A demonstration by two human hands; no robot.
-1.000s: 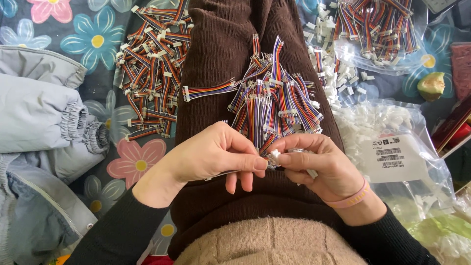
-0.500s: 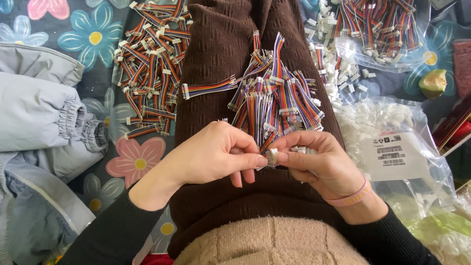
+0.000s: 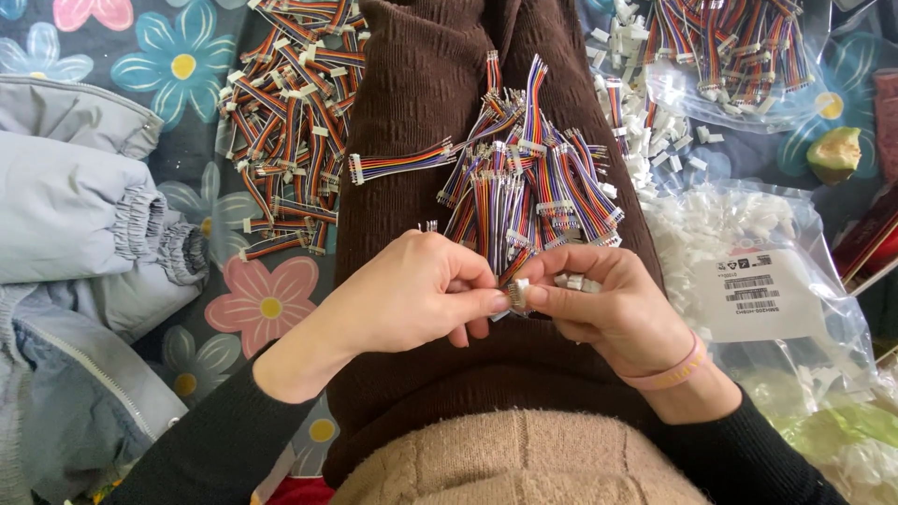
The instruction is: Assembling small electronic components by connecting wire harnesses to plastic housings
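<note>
**Small connector pinched between two hands over a lap of ribbon cables**

A small white connector (image 3: 520, 292) is held at the meeting point of both hands, just above a brown knitted skirt (image 3: 421, 140). The left hand (image 3: 412, 299) is closed, thumb and forefinger pinched on the piece from the left; the right hand (image 3: 608, 313) is closed on it from the right, with further white pieces cupped in its fingers. The attached striped cable runs away from the fingertips toward the far pile of rainbow cables (image 3: 533, 187), which lies directly beyond both hands, about equally near to each. A bag of white housings (image 3: 748, 281) is seen at right.
</note>
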